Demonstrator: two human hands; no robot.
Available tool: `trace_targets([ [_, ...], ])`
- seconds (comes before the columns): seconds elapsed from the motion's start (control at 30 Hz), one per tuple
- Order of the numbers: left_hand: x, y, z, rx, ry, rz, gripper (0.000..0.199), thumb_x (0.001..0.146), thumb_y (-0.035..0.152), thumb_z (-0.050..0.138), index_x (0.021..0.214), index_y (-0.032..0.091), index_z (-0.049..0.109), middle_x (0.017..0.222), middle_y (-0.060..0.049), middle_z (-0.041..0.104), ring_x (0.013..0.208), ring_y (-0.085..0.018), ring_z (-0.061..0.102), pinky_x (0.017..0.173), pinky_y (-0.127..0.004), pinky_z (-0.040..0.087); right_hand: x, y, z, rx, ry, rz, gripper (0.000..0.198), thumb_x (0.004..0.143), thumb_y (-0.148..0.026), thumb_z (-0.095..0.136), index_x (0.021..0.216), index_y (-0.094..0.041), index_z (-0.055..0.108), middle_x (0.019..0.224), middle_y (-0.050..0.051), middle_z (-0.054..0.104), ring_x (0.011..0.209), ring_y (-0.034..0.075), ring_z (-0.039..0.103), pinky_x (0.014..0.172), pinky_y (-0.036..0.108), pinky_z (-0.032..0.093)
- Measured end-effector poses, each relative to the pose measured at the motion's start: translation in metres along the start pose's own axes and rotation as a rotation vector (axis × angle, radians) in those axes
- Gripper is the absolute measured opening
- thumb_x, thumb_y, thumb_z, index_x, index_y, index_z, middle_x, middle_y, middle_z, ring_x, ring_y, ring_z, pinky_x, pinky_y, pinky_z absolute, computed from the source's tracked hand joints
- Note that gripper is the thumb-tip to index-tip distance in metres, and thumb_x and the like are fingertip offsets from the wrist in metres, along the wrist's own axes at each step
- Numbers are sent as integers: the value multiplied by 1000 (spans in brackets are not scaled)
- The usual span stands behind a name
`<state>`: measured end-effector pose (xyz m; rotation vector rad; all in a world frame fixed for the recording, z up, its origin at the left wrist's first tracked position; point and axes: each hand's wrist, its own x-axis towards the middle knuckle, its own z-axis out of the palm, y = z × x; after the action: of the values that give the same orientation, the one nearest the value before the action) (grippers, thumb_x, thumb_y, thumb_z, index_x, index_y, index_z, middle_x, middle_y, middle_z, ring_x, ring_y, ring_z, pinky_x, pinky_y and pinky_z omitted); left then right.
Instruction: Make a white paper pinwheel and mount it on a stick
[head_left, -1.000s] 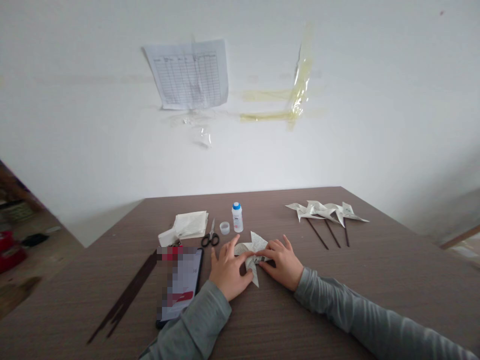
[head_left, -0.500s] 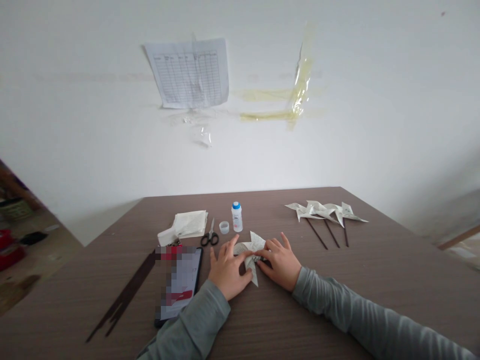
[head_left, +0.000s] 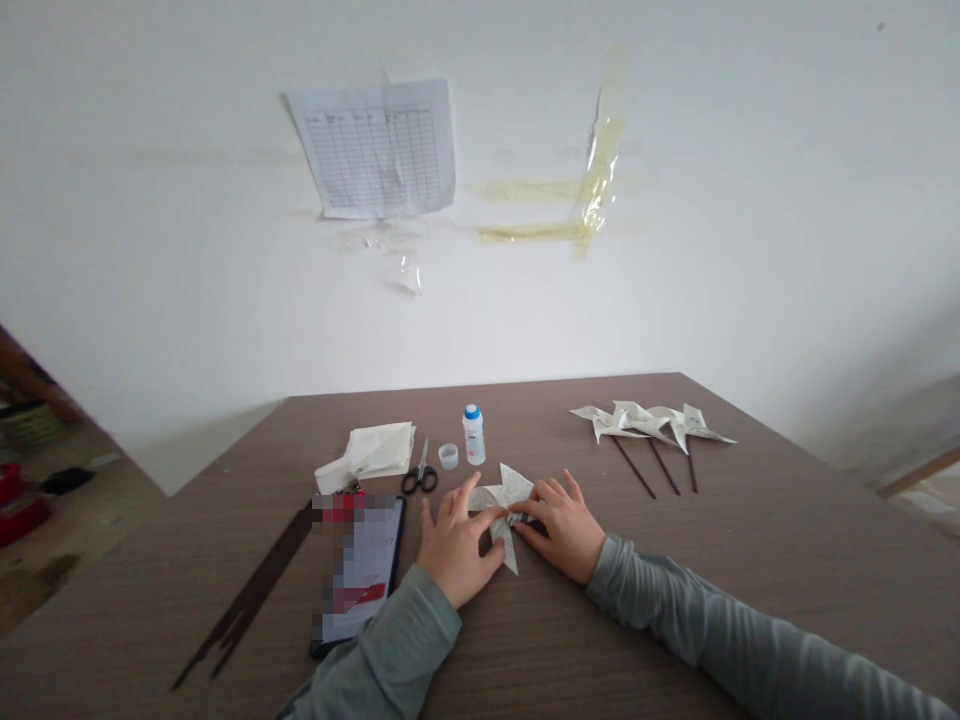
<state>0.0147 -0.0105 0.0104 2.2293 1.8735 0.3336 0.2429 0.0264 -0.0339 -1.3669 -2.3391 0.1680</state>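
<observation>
1. Paper pinwheel [head_left: 501,500] lies flat on the tabletop [head_left: 675,560], just in front of the glue bottle [head_left: 473,435] and its loose cap [head_left: 448,456], with both hands pressing on its middle.

2. Left hand [head_left: 455,540] rests with its fingers spread apart, the thumb and forefinger tips bearing on the folded points near the centre. It pins the paper rather than clamping it. A flat, even press would likely serve better than a pinch here.

3. Right hand [head_left: 564,522] meets it from the other side, fingers close together and laid over the centre. Whether anything is held beneath them cannot be told from this view.

4. Steady downward pressure on the overlapping tips seems the point of care. If they are glued, lifting early would probably let the curled vanes spring back.

5. One vane tip [head_left: 511,560] pokes out toward the person between the two wrists. Keeping the palms off it should spare it a crease.

6. Dark sticks [head_left: 251,590] lie in a bundle to the left, beside the phone [head_left: 358,570], near enough to reach without shifting the paper.

7. Finished pinwheels [head_left: 652,425] on their sticks lie well apart at the right rear, a fair guide to how tightly the vanes should curl.

8. Scissors [head_left: 421,472] and the stack of paper squares [head_left: 375,450] sit behind the left hand, clear of the elbows.
</observation>
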Motion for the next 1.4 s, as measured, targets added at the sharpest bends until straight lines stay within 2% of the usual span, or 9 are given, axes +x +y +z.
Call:
trace_targets([
  [0.23, 0, 1, -1, 32, 10, -3, 51, 105, 27, 94, 150, 49, 99, 206, -5, 60, 185, -51, 61, 154, -95, 38, -1, 4, 2, 41, 35, 4, 29, 116, -29, 82, 134, -41, 101, 122, 10, 94, 128, 41, 90, 151, 89, 45],
  [0.33, 0, 2, -3, 36, 4, -1, 51, 105, 28, 93, 152, 49, 99, 206, -5, 61, 184, -51, 62, 154, -95, 39, 0, 2, 3, 8, 37, -13, 25, 115, -30, 83, 129, -39, 101, 124, 11, 94, 129, 41, 89, 149, 89, 47],
  [0.5, 0, 0, -1, 68, -5, -13, 51, 105, 33, 92, 151, 54, 98, 205, 0, 62, 184, -51, 62, 157, -88, 41, 1, -2, 0, -48, 15, -20, 24, 116, -32, 81, 129, -37, 100, 127, 12, 94, 134, 41, 87, 149, 85, 47],
  [0.63, 1, 0, 2, 27, -11, 5, 51, 106, 31, 90, 154, 49, 98, 206, -4, 61, 184, -55, 61, 156, -94, 38, 1, -3, -3, -37, -4, -18, 24, 116, -32, 80, 130, -38, 99, 129, 12, 93, 135, 41, 85, 150, 84, 45],
  [0.87, 0, 2, 0, 24, 5, 8, 59, 104, 29, 94, 161, 44, 94, 204, -7, 63, 181, -49, 65, 157, -89, 41, 0, -4, -3, 4, 2, 20, 21, 115, -29, 86, 129, -37, 100, 127, 10, 91, 136, 41, 86, 149, 83, 47],
  [1.07, 0, 3, 0, 2, -37, 14, 49, 109, 30, 91, 155, 45, 97, 207, -5, 59, 183, -49, 61, 157, -93, 35, -1, -3, -3, 11, -2, 34, 22, 115, -29, 86, 130, -39, 100, 128, 9, 92, 136, 41, 86, 151, 81, 47],
  [1.2, 0, 4, -2, 8, -64, 5, 51, 111, 30, 88, 160, 44, 95, 210, -6, 54, 188, -49, 55, 157, -97, 31, 1, 0, -1, 38, 7, 35, 24, 115, -27, 83, 128, -39, 100, 126, 9, 94, 133, 40, 88, 150, 83, 47],
  [1.33, 0, 5, -5, 15, -63, -12, 50, 110, 33, 90, 157, 49, 96, 210, -3, 54, 189, -48, 55, 157, -94, 32, 1, 3, -1, 71, 19, 39, 26, 116, -27, 78, 126, -39, 99, 118, 7, 93, 122, 36, 88, 149, 83, 48],
  [1.4, 0, 5, -6, 11, -66, -12, 50, 109, 33, 91, 157, 48, 96, 210, -3, 54, 189, -50, 55, 157, -95, 33, 0, 3, -1, 67, 21, 35, 28, 117, -27, 76, 126, -39, 99, 118, 8, 93, 124, 36, 88, 149, 83, 47],
])
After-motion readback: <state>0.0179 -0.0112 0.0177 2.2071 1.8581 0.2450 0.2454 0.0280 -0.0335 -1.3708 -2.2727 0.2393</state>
